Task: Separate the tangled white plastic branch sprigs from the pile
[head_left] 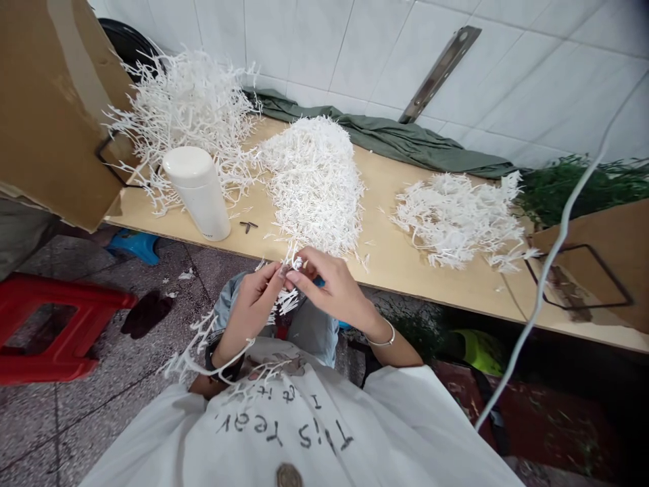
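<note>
My left hand (252, 301) is closed in a pinch on a white plastic branch (290, 252), just off the table's front edge. Meeting it there, my right hand (329, 287) pinches a small white sprig (299, 262) at the same branch; the exact join is hidden by the fingers. A longer forked white branch (218, 370) lies across my left wrist and shirt. Small white pieces (286, 301) show below the hands, above my lap. Directly beyond the fingers is a big heap of small white sprigs (319, 182).
On the wooden table (380, 182) stand a white bottle (197, 193) and, behind it, a pile of long white branches (187, 101). Another white bundle (459, 220) lies right. Cardboard (55, 101) borders the left. A pale cable (552, 253) hangs at right. A red stool (61, 325) is on the floor.
</note>
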### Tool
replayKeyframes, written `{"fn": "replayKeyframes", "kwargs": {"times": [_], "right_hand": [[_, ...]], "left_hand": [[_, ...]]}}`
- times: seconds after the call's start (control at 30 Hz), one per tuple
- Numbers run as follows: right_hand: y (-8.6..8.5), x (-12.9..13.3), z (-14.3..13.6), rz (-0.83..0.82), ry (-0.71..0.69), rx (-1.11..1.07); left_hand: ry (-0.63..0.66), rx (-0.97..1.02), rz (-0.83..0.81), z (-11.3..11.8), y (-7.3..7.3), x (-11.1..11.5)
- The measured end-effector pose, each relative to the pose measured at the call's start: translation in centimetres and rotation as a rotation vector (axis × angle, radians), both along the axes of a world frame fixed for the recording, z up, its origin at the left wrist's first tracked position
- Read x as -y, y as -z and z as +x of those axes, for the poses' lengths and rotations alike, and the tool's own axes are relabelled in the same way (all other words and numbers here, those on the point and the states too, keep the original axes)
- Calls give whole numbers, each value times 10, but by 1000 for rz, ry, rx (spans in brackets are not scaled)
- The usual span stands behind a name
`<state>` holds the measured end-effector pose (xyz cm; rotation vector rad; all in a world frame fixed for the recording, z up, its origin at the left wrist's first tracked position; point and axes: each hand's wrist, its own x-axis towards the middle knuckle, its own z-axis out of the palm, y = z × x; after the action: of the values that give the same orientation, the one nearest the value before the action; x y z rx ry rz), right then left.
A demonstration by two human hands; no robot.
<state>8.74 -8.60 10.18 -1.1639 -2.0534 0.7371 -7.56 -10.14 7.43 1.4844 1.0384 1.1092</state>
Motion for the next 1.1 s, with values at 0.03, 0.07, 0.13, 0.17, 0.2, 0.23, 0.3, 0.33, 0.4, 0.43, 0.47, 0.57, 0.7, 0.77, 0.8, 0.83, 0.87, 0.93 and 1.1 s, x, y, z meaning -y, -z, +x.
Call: {"fn": "replayKeyframes", "kwargs": {"times": [0.03, 0.07, 0.13, 0.17, 0.2, 0.23, 0.3, 0.33, 0.4, 0.43, 0.47, 0.57, 0.7, 0.77, 0.8, 0.83, 0.87, 0.93, 1.1], "right_hand": [[1, 0, -1, -44, -64, -36], [2, 0, -1, -84, -111, -87], [3, -2, 0, -166, -163, -238], [3, -4, 1, -219, -184, -331], [2, -6, 2, -289, -213, -436], [2, -8, 2, -373, -248, -548], [1, -10, 1, -567, -321, -731], [0, -10, 0, -646, -338, -772], [-3, -10, 3, -663, -220, -714], [-6, -8, 7, -588, -67, -639], [-11, -7, 15, -483, 116, -558], [-33, -5, 53, -5, 645, -520], [-57, -15, 97, 792, 801, -850], [-52, -31, 96, 741, 693, -761], [-45, -42, 91, 676, 637, -573], [-36, -53, 84, 600, 591, -344], [-26, -65, 77, 494, 541, -78], [-5, -86, 67, 334, 512, 311], [16, -107, 66, 295, 700, 460]], "left_hand": [[10, -10, 1, 0, 0, 0], [17, -19, 3, -1, 0, 1], [27, -40, 10, -3, -1, 2], [36, -49, 12, -4, -1, 2], [50, -53, 10, -5, -2, 2], [79, -51, 4, -6, -3, 2], [159, -37, -10, -6, -4, 1], [196, -32, -15, -5, -6, 0], [265, -16, -10, -4, -8, -1], [303, -6, -8, -5, -8, -1], [356, 10, -10, -6, -7, 0], [479, 113, -48, -13, 0, 2], [212, 286, -135, -22, 12, -1], [129, 306, -176, -22, 13, -4], [116, 303, -186, -21, 13, -6], [108, 302, -190, -19, 13, -7], [104, 302, -191, -18, 13, -9], [107, 302, -196, -14, 14, -10], [135, 307, -250, -10, 17, -10]]}}
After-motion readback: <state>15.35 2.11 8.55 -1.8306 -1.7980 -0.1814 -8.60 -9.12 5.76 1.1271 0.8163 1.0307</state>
